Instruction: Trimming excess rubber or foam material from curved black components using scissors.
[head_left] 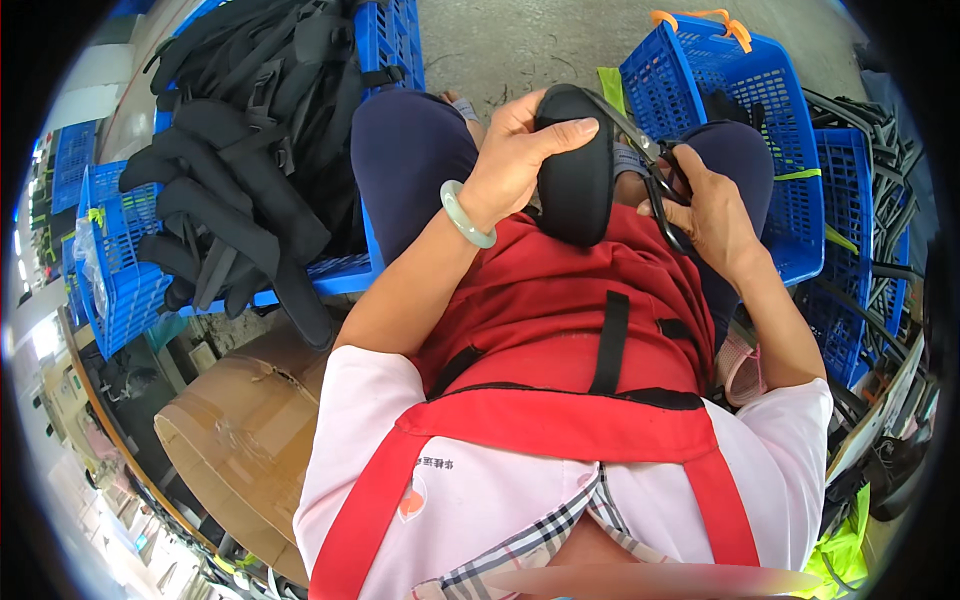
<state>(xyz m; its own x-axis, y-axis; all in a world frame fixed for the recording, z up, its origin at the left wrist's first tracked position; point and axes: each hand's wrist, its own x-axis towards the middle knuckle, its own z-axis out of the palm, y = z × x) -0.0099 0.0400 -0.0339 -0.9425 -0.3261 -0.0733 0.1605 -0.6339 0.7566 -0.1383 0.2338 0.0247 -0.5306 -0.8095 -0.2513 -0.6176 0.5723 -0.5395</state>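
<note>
My left hand point(508, 165) grips a black padded strap piece point(576, 195), its thumb pressed on the near face and the other fingers hidden behind. The piece hangs over my lap, its rounded lower end against my red apron point(540, 310). In my right hand point(715, 210) is a pair of scissors point(648, 150) with black handles, fingers through the loops. The blades point up and left, reaching the strap piece's upper right edge. Whether they are cutting anything there I cannot tell.
On the left, a blue plastic crate point(385, 50) is heaped with black padded straps point(225, 150). A cardboard box point(240, 430) stands below it. Another blue crate point(740, 70) with an orange cord is at right, with dark strips point(890, 180) in further crates beside it.
</note>
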